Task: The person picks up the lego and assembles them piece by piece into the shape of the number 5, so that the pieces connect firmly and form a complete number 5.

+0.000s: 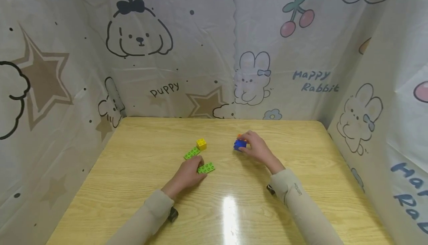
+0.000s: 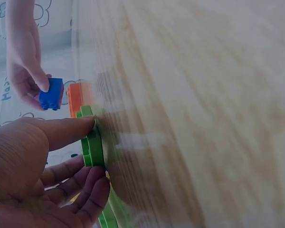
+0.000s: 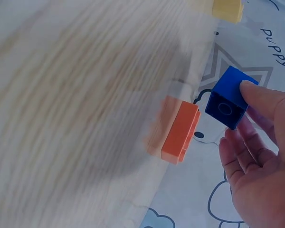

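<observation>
My left hand [image 1: 185,174] grips a flat green toy brick [image 1: 206,168] by its ends, low over the table, thumb on one side and fingertips on the other. In my right hand [image 1: 260,150] a blue toy brick [image 1: 239,145] is pinched between thumb and fingers. The right wrist view shows that blue brick [image 3: 230,92] raised off the tabletop and tilted, its hollow underside partly visible. Close by it, an orange brick [image 3: 180,132] lies on the table, mostly covered by the right hand in the head view.
Ahead of the left hand lies a second flat green brick [image 1: 192,153], with a yellow brick [image 1: 201,144] right at its far end. The wooden table [image 1: 284,215] is bordered at the back and sides by a printed cloth [image 1: 207,52].
</observation>
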Demonstrator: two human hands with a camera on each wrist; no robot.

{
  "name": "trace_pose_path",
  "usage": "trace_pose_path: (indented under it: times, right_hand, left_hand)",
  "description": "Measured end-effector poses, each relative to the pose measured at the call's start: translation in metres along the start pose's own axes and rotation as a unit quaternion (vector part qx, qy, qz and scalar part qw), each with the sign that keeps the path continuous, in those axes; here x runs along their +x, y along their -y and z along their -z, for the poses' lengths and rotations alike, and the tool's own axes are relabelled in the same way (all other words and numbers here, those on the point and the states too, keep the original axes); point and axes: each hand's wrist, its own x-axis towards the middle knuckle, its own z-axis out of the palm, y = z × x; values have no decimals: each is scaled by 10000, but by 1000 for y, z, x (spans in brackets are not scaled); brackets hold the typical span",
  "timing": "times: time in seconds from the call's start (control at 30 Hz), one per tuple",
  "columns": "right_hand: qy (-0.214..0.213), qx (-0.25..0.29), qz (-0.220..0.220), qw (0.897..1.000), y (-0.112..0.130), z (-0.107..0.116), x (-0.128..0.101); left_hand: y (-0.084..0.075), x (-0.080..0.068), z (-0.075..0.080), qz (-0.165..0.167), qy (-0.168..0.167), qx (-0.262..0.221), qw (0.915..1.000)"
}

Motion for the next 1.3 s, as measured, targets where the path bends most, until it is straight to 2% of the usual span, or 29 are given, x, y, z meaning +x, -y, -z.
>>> trace_pose_path:
  times: [0.33,0.77,1.3]
  right_hand:
    - [22,347,-24,9994,6,2,-3]
    - [-10,750,-41,9972,11,1,-7]
    - [-7,1135,57,9935,21,-2,-11]
  left_hand:
    - [1,4,0,-176,-91,56,9998]
    - [2,10,-1,-159,-73,-152,9997]
    - [3,20,0,-297,17,-507,9983]
